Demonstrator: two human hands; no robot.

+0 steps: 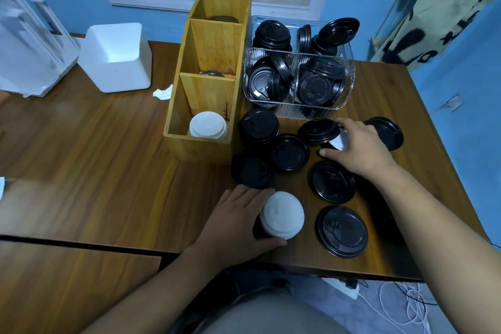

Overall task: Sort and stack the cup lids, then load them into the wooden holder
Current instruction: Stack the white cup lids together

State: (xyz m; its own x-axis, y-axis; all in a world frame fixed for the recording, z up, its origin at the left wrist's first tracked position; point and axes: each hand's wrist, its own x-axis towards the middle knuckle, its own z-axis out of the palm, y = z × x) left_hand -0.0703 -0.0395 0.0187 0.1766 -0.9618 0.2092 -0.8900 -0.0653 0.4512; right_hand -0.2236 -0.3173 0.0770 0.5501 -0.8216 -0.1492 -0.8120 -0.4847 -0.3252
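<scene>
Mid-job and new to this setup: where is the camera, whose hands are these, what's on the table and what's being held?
There is one picture, from a camera worn on a person's head, looking down at their own bare hands; no machine. The left hand grips a white lid stack. The right hand pinches a single white lid among loose black lids on the wooden table. The wooden holder has white lids in its nearest compartment; the clear tray beside it holds more black lids.

Wooden table [95, 157], wooden holder [199, 149] and clear divided bin [298, 110] stood on it, black lids [343, 230] scattered alongside, white foam box [116, 57] set leftward.
</scene>
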